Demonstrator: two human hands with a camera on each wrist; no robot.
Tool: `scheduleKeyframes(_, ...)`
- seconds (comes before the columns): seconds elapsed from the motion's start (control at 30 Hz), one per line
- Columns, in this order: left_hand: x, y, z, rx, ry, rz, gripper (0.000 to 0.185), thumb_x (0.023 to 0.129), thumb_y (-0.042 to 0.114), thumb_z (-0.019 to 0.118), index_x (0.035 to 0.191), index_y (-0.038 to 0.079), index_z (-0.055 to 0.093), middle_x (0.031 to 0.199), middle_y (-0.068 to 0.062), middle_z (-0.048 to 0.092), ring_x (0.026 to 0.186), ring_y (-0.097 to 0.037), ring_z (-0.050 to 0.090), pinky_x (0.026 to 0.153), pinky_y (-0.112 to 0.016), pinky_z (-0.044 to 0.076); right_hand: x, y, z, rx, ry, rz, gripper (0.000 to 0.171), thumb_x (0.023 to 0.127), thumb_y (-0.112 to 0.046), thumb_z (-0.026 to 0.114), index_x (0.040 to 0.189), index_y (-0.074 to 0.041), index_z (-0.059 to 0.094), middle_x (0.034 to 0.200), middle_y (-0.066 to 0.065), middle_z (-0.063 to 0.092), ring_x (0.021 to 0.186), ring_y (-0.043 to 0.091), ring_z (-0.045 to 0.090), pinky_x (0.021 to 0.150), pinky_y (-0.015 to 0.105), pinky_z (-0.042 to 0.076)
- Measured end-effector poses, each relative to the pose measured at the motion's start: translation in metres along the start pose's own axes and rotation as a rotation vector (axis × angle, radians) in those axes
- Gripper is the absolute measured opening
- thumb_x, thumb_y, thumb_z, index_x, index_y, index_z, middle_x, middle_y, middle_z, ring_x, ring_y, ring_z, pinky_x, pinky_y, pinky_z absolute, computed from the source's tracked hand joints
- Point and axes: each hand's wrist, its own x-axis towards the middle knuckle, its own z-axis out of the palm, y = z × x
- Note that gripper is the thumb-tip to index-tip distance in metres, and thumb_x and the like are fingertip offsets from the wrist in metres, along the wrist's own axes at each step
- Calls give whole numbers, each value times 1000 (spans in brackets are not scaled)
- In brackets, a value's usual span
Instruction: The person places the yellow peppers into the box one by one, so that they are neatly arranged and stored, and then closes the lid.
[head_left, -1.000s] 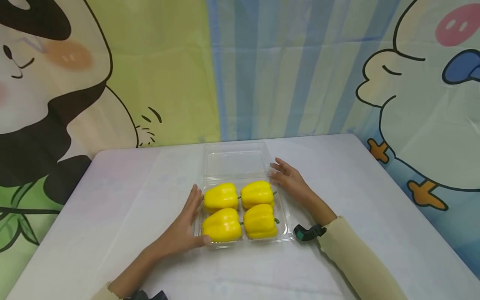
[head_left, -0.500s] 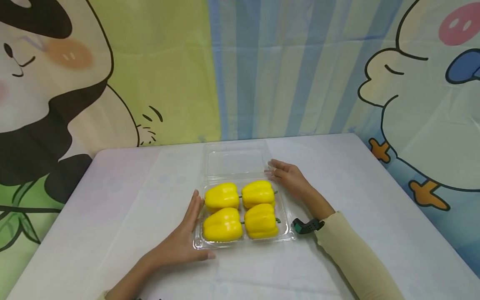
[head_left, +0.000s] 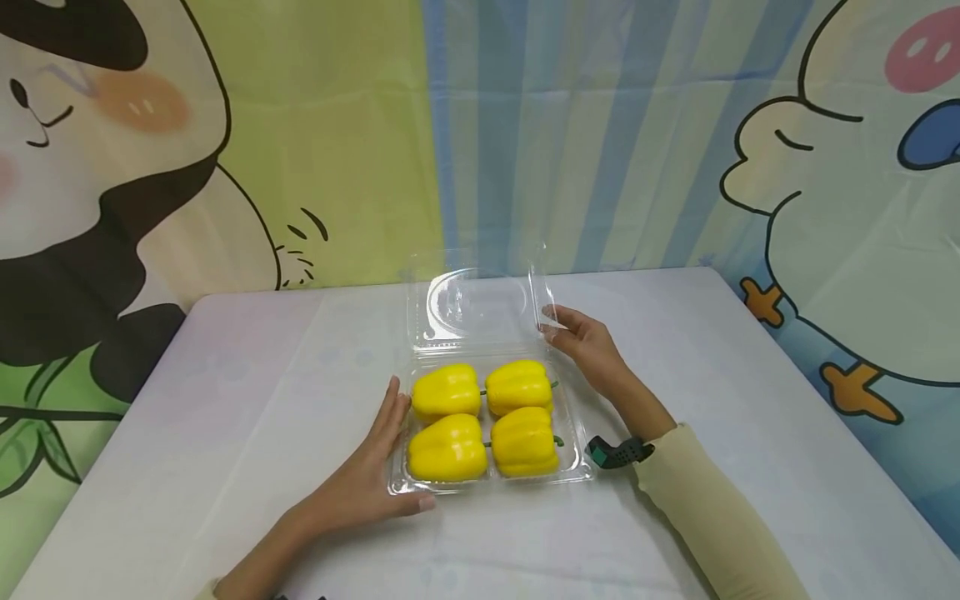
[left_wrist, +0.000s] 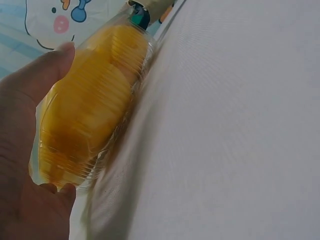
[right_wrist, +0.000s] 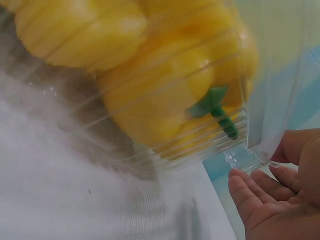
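Several yellow bell peppers (head_left: pixel 447 447) with green stems lie in the base of a clear plastic clamshell box (head_left: pixel 491 487) on the table. Its clear lid (head_left: pixel 480 304) is hinged along the far side and stands tilted up. With thumb and fingers, my right hand (head_left: pixel 588 350) pinches the lid's right edge; the right wrist view shows this pinch beside a pepper's stem (right_wrist: pixel 215 107). My left hand (head_left: pixel 367 471) lies along the box's left side, fingers straight, thumb stretched past the front left corner. Up close in the left wrist view, this hand (left_wrist: pixel 30 125) spreads along the box wall.
A white-covered table (head_left: pixel 247 400) bears the box. Behind it hangs a cartoon-printed curtain (head_left: pixel 337 125). A dark band (head_left: pixel 618 452) sits on the right wrist, below a beige sleeve (head_left: pixel 712 508).
The lid has risen from lying flat on the table to a tilt. My right hand has taken its right edge and lifted it. My left thumb has slid off the front rim.
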Motion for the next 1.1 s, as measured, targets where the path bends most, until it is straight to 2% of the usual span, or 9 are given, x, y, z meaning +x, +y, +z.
scheduleKeyframes(0.23, 0, 5, 0, 20, 2, -8, 129, 67, 51, 85, 156, 30, -6, 160, 14, -17, 146, -25, 7, 108, -57, 22, -4, -4, -4, 70, 45, -43, 41, 97, -11, 60, 137, -5, 53, 141, 7, 53, 123, 22, 55, 96, 25, 46)
scheduleKeyframes(0.37, 0, 5, 0, 10, 10, -10, 130, 67, 50, 86, 156, 31, -6, 161, 12, -14, 146, -24, 10, 108, -58, 23, -6, -4, -7, 80, 66, -38, 38, 97, -18, 61, 133, -6, 58, 137, 5, 56, 121, 19, 57, 96, 25, 46)
scheduleKeyframes(0.57, 0, 2, 1, -1, 14, 20, 129, 69, 48, 85, 157, 23, -5, 162, 4, -12, 145, -24, 13, 107, -57, 24, -14, -10, -7, 57, 85, -46, 40, 98, -27, 61, 132, -8, 57, 137, 1, 56, 121, 16, 56, 98, 28, 45)
scheduleKeyframes(0.87, 1, 1, 2, 11, 10, 22, 128, 70, 49, 84, 157, 21, -4, 161, 11, -14, 145, -21, 15, 108, -54, 24, -26, -15, -9, 247, 46, -119, 38, 100, -18, 56, 131, 4, 51, 142, 12, 51, 127, 24, 52, 95, 30, 47)
scheduleKeyframes(1.0, 1, 1, 2, 22, 8, 24, 126, 71, 50, 84, 157, 17, -2, 161, 13, -15, 145, -21, 15, 108, -54, 24, -33, -13, -11, 332, 9, -152, 43, 101, -26, 54, 128, 8, 49, 143, 15, 49, 129, 27, 49, 98, 33, 45)
scheduleKeyframes(1.1, 0, 1, 1, 29, 11, 26, 125, 71, 50, 83, 158, 17, -1, 161, 13, -15, 144, -20, 16, 108, -54, 24, -36, -12, -11, 345, -3, -170, 50, 102, -33, 52, 126, 10, 49, 142, 16, 50, 128, 27, 50, 98, 33, 45)
